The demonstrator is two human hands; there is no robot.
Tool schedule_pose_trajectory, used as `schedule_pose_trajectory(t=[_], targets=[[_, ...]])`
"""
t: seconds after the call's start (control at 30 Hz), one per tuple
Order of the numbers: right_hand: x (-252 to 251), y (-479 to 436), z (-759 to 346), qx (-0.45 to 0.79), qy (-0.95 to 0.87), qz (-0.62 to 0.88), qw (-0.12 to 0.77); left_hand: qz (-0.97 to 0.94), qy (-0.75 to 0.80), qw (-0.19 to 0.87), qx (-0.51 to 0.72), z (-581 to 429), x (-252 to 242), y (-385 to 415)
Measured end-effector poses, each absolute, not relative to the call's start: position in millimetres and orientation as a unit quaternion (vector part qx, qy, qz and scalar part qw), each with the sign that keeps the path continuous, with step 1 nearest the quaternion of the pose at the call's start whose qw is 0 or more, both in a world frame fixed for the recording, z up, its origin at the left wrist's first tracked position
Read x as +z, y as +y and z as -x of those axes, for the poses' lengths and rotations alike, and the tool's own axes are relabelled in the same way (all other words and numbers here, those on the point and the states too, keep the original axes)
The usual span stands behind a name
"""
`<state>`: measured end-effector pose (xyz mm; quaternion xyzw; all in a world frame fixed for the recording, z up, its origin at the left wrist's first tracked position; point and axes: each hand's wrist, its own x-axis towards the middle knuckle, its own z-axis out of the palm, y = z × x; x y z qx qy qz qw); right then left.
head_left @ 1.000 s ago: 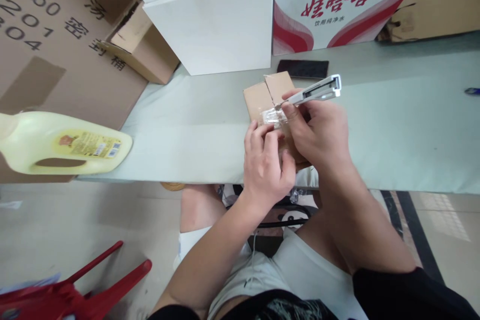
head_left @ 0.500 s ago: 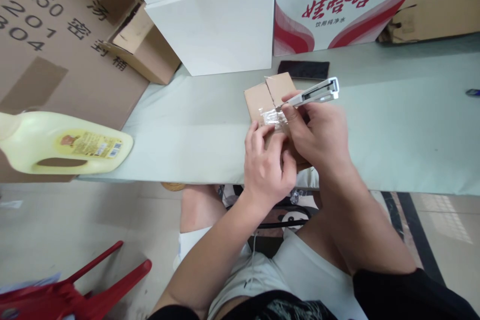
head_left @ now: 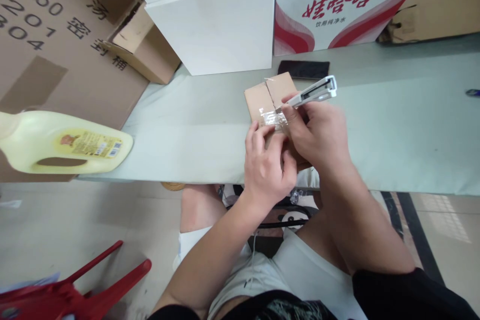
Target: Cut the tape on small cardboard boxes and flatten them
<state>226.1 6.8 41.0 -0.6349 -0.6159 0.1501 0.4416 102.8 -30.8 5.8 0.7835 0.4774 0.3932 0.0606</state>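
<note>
A small brown cardboard box [head_left: 258,97] lies on the pale green tabletop, with a seam down its top and clear tape [head_left: 273,118] across it. My left hand [head_left: 267,160] rests on the box's near part, fingers bent and pressing it down. In my right hand [head_left: 318,130] is a white-handled utility knife [head_left: 315,91], gripped between thumb and fingers. Its blade end points down and left, at the tape over the seam. My hands cover the near half of the box.
Behind the box lies a dark phone [head_left: 303,69]. White cartons [head_left: 221,25] and a red-lettered carton [head_left: 337,15] line the back. To the left are a yellow jug [head_left: 93,145], an open brown box [head_left: 153,47] and a large carton [head_left: 56,55]. A red stool [head_left: 93,295] stands below.
The knife and my right hand have shifted very slightly to the left. My left hand and the box look unmoved.
</note>
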Motion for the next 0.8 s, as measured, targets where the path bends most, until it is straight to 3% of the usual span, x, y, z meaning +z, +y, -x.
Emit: schedule_pose_trajectory(t=[0.1,0.43,0.7,0.8], targets=[[41.4,7.7,-225.6,0.148,-0.623,0.651,0.408,-0.786,0.474,0.058,0.393,-102.0,6.6,-30.6],[40.1,4.2,-228.3,0.109,-0.614,0.61,0.489,-0.783,0.481,0.07,0.388,-101.8,7.8,-31.0],[40.8,7.2,-227.1,0.158,-0.623,0.649,0.407,-0.782,0.479,0.071,0.392,-101.4,6.1,-30.8],[41.3,6.6,-226.8,0.15,-0.619,0.643,0.425,-0.779,0.486,0.093,0.385,-101.9,8.5,-32.5]])
